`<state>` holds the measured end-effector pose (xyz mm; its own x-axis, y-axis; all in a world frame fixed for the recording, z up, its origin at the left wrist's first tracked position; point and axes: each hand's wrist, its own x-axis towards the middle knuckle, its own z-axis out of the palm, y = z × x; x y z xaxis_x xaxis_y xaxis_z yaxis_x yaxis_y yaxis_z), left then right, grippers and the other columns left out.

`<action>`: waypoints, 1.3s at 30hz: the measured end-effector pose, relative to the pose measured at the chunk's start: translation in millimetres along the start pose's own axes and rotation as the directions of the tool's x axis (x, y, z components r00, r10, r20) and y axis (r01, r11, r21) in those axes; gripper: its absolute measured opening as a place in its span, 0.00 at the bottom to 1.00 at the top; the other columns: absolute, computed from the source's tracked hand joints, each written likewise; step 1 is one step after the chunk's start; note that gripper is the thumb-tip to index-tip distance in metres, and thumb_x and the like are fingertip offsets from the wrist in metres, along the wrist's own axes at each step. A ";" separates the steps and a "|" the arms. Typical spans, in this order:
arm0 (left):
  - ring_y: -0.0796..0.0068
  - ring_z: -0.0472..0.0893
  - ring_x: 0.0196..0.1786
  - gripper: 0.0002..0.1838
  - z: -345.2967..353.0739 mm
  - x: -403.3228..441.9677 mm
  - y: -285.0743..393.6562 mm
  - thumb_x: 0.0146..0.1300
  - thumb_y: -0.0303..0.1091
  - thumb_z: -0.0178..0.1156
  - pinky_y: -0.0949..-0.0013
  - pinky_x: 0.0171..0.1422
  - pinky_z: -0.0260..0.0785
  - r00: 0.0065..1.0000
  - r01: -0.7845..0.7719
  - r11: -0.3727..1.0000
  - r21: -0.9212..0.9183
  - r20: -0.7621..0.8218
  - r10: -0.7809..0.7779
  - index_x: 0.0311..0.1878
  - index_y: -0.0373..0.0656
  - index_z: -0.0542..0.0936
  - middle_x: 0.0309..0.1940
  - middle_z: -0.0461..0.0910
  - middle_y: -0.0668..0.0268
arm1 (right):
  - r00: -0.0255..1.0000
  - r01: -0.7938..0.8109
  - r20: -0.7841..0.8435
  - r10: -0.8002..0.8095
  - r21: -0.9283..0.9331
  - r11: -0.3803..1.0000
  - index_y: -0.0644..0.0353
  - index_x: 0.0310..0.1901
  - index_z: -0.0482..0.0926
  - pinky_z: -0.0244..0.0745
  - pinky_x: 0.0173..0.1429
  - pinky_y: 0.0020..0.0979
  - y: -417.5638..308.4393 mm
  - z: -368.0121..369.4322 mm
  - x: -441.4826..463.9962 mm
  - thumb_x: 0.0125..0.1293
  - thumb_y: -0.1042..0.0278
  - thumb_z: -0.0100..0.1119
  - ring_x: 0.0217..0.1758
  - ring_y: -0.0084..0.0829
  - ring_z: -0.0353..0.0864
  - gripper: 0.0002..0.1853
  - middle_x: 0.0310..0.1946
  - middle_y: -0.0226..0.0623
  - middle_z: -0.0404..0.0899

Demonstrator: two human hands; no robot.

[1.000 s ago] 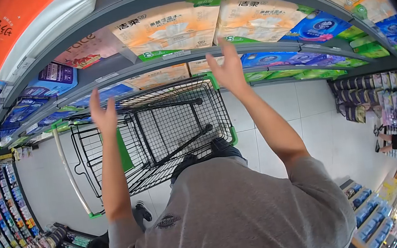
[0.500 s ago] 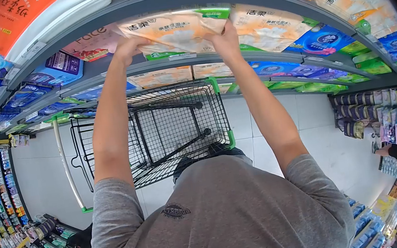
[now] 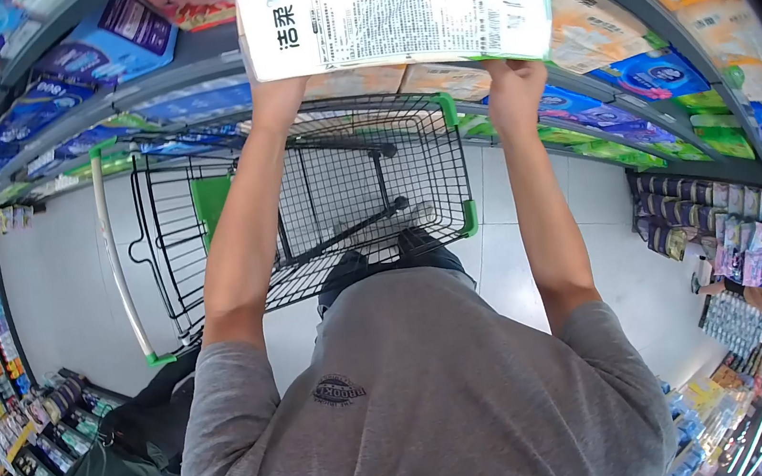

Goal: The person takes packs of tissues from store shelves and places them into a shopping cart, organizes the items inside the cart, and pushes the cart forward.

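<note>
Head view: you're holding 1 pack (image 3: 400, 14) between 2 hands, its printed white side facing the camera. It's hanging in front of the shelf (image 3: 187, 79), just past the far rim of the cart (image 3: 469, 217). Left hand (image 3: 279, 100) is holding the lower left end, fingers hiding behind the pack. Right hand (image 3: 518, 97) is clutching the lower right corner. Can't tell how deep either grip is going.

Risks, my read:
1. Right corner slipping or wrap tearing, because that hold is looking shallow; the load would be dropping onto your left.
2. Back edge snagging the shelf or orange packs (image 3: 598, 22); clearance isn't showing.
3. Pack bumping the cart rim if you're carrying it low.
</note>
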<state>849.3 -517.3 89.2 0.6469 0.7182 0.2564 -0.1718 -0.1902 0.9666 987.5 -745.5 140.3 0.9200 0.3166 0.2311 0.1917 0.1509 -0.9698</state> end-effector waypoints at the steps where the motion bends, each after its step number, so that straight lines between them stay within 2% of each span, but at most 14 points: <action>1: 0.72 0.72 0.50 0.18 -7.9 -6.5 11.8 0.60 0.24 0.58 0.71 0.54 0.67 0.997 -0.054 0.995 0.084 -0.049 0.058 0.54 0.34 0.71 0.50 0.74 0.61 | 1.000 -0.011 0.012 0.011 -0.007 1.000 0.72 0.47 0.72 0.71 0.50 0.27 -5.3 5.8 -7.9 0.55 0.87 0.55 0.45 0.28 0.77 0.16 0.45 0.40 0.77; 3: 0.70 0.70 0.55 0.20 -42.3 -29.9 6.5 0.65 0.31 0.54 0.69 0.59 0.65 0.997 -0.069 0.970 0.233 -0.013 0.074 0.59 0.36 0.67 0.54 0.71 0.59 | 0.996 0.093 0.023 -0.091 -0.089 0.992 0.72 0.48 0.72 0.71 0.50 0.27 -11.9 15.1 -26.4 0.58 0.84 0.54 0.47 0.28 0.76 0.15 0.45 0.39 0.77; 5: 0.72 0.72 0.53 0.23 -73.8 -57.0 -4.9 0.62 0.30 0.56 0.68 0.56 0.69 0.987 0.085 0.895 -0.438 -0.089 -0.137 0.59 0.39 0.66 0.52 0.72 0.58 | 0.998 0.063 0.037 -0.057 -0.193 0.979 0.71 0.49 0.71 0.71 0.50 0.27 -19.1 22.5 -58.5 0.60 0.82 0.52 0.48 0.27 0.76 0.15 0.46 0.39 0.76; 7: 0.71 0.70 0.58 0.22 -125.5 -92.9 -29.4 0.67 0.32 0.52 0.68 0.58 0.69 0.907 0.299 0.410 -0.862 0.123 -0.404 0.63 0.40 0.63 0.56 0.69 0.58 | 0.967 0.253 0.068 -0.245 -0.177 0.951 0.71 0.38 0.77 0.73 0.40 0.29 -6.7 30.4 -88.3 0.53 0.76 0.60 0.35 0.29 0.79 0.11 0.32 0.40 0.81; 11: 0.70 0.70 0.59 0.23 -170.4 -166.0 -35.6 0.68 0.34 0.51 0.68 0.58 0.69 0.792 0.379 0.490 -0.785 0.001 -0.611 0.64 0.37 0.62 0.57 0.69 0.58 | 0.972 0.082 0.231 -0.047 -0.145 0.986 0.67 0.52 0.70 0.72 0.48 0.30 24.0 66.4 -156.7 0.53 0.75 0.61 0.41 0.30 0.78 0.23 0.39 0.38 0.79; 13: 0.70 0.72 0.57 0.22 -171.3 -186.2 -55.7 0.68 0.32 0.49 0.67 0.57 0.70 0.780 0.577 0.803 -0.150 -0.190 -0.596 0.63 0.34 0.63 0.57 0.70 0.58 | 0.883 -0.280 0.341 0.323 -0.171 0.945 0.66 0.56 0.67 0.69 0.54 0.29 75.5 72.9 -178.8 0.53 0.75 0.62 0.48 0.28 0.76 0.27 0.44 0.38 0.77; 19: 0.67 0.78 0.43 0.23 -194.0 -219.5 -195.9 0.42 0.23 0.57 0.68 0.50 0.69 0.505 0.847 0.493 -0.199 0.010 -0.863 0.48 0.33 0.76 0.44 0.79 0.57 | 0.567 -0.706 0.210 0.796 -0.375 0.601 0.62 0.56 0.69 0.70 0.55 0.30 244.1 84.7 -224.6 0.52 0.65 0.65 0.51 0.30 0.77 0.29 0.47 0.37 0.78; 24: 0.65 0.79 0.42 0.27 -207.3 -186.3 -276.7 0.48 0.34 0.58 0.64 0.44 0.72 0.091 0.991 0.091 0.097 0.005 -0.996 0.53 0.35 0.73 0.44 0.78 0.56 | 0.435 -0.476 0.205 0.877 -0.775 0.417 0.59 0.57 0.68 0.70 0.57 0.34 312.8 110.4 -218.3 0.45 0.49 0.66 0.54 0.41 0.77 0.38 0.51 0.44 0.77; 28: 0.65 0.79 0.41 0.28 -233.6 -190.4 -342.8 0.50 0.36 0.58 0.62 0.41 0.73 0.142 0.961 0.133 0.241 -0.020 -0.990 0.57 0.38 0.71 0.44 0.78 0.58 | 0.411 -0.473 0.312 0.857 -0.730 0.493 0.57 0.58 0.71 0.70 0.57 0.32 369.3 113.2 -221.9 0.51 0.55 0.65 0.53 0.40 0.77 0.32 0.52 0.49 0.76; 30: 0.67 0.79 0.39 0.30 -255.9 -223.3 -390.1 0.51 0.40 0.60 0.62 0.40 0.72 0.349 0.849 0.333 0.410 0.039 -0.936 0.60 0.44 0.71 0.42 0.79 0.59 | 0.422 -0.384 0.378 0.824 -0.749 0.540 0.56 0.60 0.70 0.70 0.56 0.32 350.7 114.7 -215.8 0.52 0.56 0.64 0.52 0.39 0.77 0.32 0.51 0.49 0.76; 33: 0.70 0.79 0.39 0.32 -229.4 -250.0 -355.2 0.51 0.45 0.62 0.65 0.40 0.72 0.167 0.863 0.197 0.465 0.105 -0.980 0.62 0.48 0.71 0.42 0.79 0.58 | 0.422 -0.268 0.455 0.784 -0.764 0.588 0.51 0.61 0.70 0.73 0.53 0.32 332.5 107.7 -221.6 0.55 0.57 0.62 0.50 0.37 0.78 0.30 0.51 0.49 0.77; 35: 0.61 0.81 0.35 0.27 -215.7 -291.6 -344.4 0.50 0.44 0.60 0.61 0.39 0.72 0.363 0.494 0.351 0.795 0.178 -0.915 0.55 0.45 0.76 0.35 0.82 0.54 | 0.238 -0.326 0.386 0.891 -0.833 0.448 0.47 0.57 0.74 0.74 0.52 0.35 314.4 89.1 -226.3 0.53 0.54 0.60 0.47 0.43 0.79 0.27 0.49 0.46 0.77; 37: 0.56 0.81 0.36 0.16 -194.1 -311.0 -313.8 0.49 0.40 0.57 0.57 0.41 0.71 0.329 0.477 0.341 0.810 0.196 -0.924 0.41 0.46 0.82 0.31 0.82 0.56 | 0.287 -0.278 0.293 0.912 -0.885 0.372 0.51 0.51 0.78 0.73 0.52 0.37 280.4 67.6 -230.1 0.55 0.53 0.57 0.46 0.45 0.78 0.23 0.46 0.46 0.78; 39: 0.53 0.80 0.38 0.17 -184.8 -338.1 -301.4 0.46 0.40 0.58 0.58 0.44 0.71 0.535 0.388 0.571 0.723 0.328 -0.779 0.40 0.44 0.81 0.35 0.81 0.54 | 0.433 0.013 0.170 0.885 -0.983 0.182 0.52 0.49 0.79 0.69 0.59 0.40 284.3 20.8 -252.3 0.58 0.53 0.54 0.49 0.44 0.77 0.20 0.42 0.45 0.81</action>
<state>545.1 -579.1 -288.9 0.7235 0.3130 -0.6153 0.6902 -0.3142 0.6518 802.8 -763.0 -192.0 0.5102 0.4295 -0.7452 0.3830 -0.8892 -0.2502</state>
